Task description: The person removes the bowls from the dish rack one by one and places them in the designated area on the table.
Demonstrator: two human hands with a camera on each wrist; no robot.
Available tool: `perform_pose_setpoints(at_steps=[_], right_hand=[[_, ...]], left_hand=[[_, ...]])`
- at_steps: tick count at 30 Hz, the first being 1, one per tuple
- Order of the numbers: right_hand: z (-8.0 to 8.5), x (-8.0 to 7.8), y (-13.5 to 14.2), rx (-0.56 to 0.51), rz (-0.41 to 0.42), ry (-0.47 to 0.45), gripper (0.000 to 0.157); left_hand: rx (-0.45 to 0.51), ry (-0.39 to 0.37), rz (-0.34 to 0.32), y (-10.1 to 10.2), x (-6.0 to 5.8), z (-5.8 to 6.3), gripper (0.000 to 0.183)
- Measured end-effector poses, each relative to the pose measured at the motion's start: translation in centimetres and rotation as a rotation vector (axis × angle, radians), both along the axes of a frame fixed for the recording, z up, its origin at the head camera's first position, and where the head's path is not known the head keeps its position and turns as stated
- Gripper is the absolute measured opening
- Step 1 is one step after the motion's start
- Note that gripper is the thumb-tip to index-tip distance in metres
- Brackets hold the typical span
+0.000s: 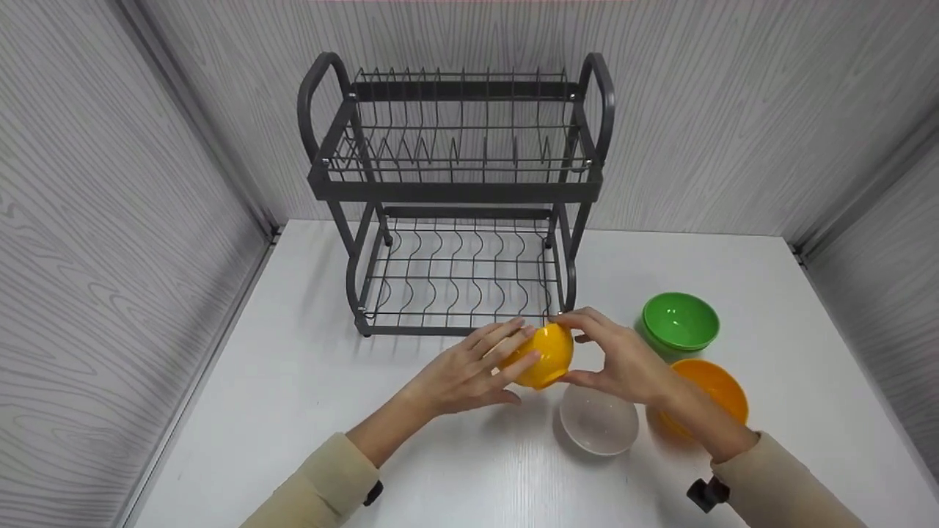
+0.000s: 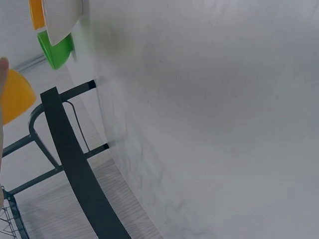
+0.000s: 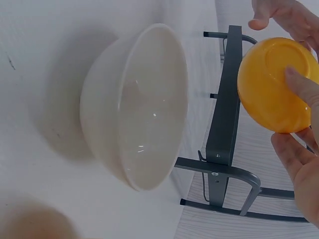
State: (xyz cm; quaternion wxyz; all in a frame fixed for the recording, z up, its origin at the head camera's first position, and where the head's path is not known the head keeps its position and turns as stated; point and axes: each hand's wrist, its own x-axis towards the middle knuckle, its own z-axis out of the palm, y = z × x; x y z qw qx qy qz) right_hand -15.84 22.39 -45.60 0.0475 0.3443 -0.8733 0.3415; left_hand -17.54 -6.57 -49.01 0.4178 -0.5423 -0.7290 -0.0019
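Note:
A yellow bowl (image 1: 552, 350) is held tilted above the table, just in front of the rack, its base turned toward the viewer. My right hand (image 1: 623, 359) grips it from the right, the thumb (image 3: 301, 84) by the base and fingers at the rim. From the left, my left hand (image 1: 469, 374) lays fairly straight fingers over the bowl's side, its thumb standing apart. A white bowl (image 1: 600, 424) sits upright on the table below the right hand. In the left wrist view only a sliver of hand shows beside the yellow bowl (image 2: 17, 97).
A dark two-tier dish rack (image 1: 455, 192) with wire shelves stands at the back. To the right are stacked green bowls (image 1: 681, 321) and an orange bowl (image 1: 715, 389), partly hidden by the right forearm. Grey wood-grain walls (image 1: 733, 110) enclose the white table (image 1: 257, 425).

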Motion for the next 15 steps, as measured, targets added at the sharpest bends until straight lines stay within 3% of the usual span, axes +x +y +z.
perform_pose_setpoints(at_steps=[4,10,15], right_hand=[[-0.5,0.5,0.5,0.028,-0.022,0.127,0.076],[-1.3,0.9,1.1,0.050,-0.006,0.388,0.080],[-2.1,1.1,1.4,0.019,0.032,0.501,0.077]], left_hand=[[0.067,-0.086,0.020,-0.2,0.4,-0.4,0.090],[0.108,-0.137,0.074,0.0,1.2,-0.6,0.075],[0.120,-0.174,0.049,0.5,1.8,-0.9,0.058]])
